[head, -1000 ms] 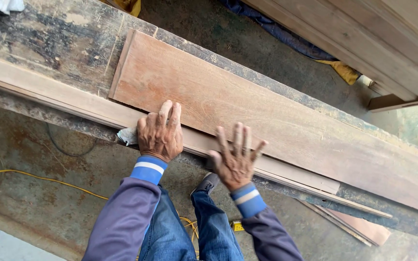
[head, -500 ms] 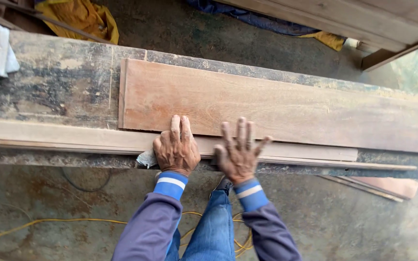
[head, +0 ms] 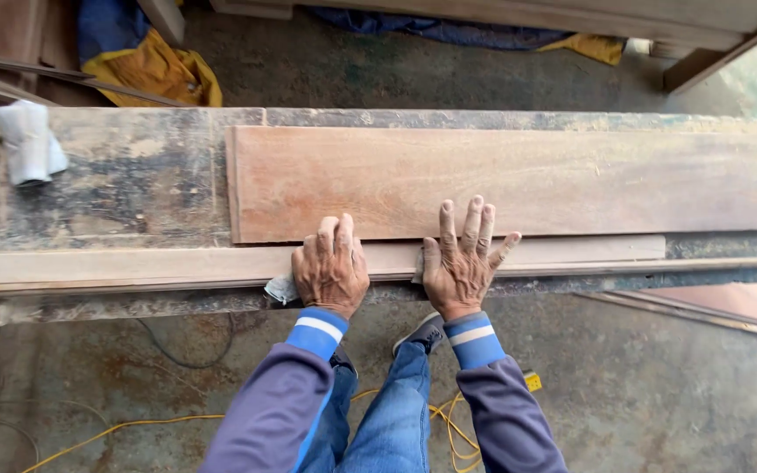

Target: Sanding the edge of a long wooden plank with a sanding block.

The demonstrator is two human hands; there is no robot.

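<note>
A wide, flat board [head: 519,180] lies on a long, dirty worktop [head: 116,175]. The board is a warm reddish-brown with pale, dusty patches, and thin grain lines run along it. Its left end is cut straight, and its right end goes out of the picture. Just in front of it, on the near side, lies a thin, pale strip of wood [head: 133,263] that runs along the worktop's near edge. The left hand [head: 330,267] rests on this strip with its fingers bent, and the fingertips touch the near edge of the board. A bit of white cloth [head: 280,290] pokes out from under the left hand; I cannot tell if the hand grips it. The right hand [head: 462,258] lies flat and spread, holding nothing, with its palm on the strip and its fingers reaching onto the board. Both arms have purple sleeves with blue and white cuffs. Blue jeans and a grey shoe [head: 420,331] show below the hands. A yellow cable [head: 107,431] curls on the grey floor [head: 641,385]. At the far left of the worktop sits a white roll [head: 30,142]. Behind that, on the ground, lies a yellow cloth [head: 155,70]. More thin wood pieces [head: 711,307] lie on the floor at the right.
</note>
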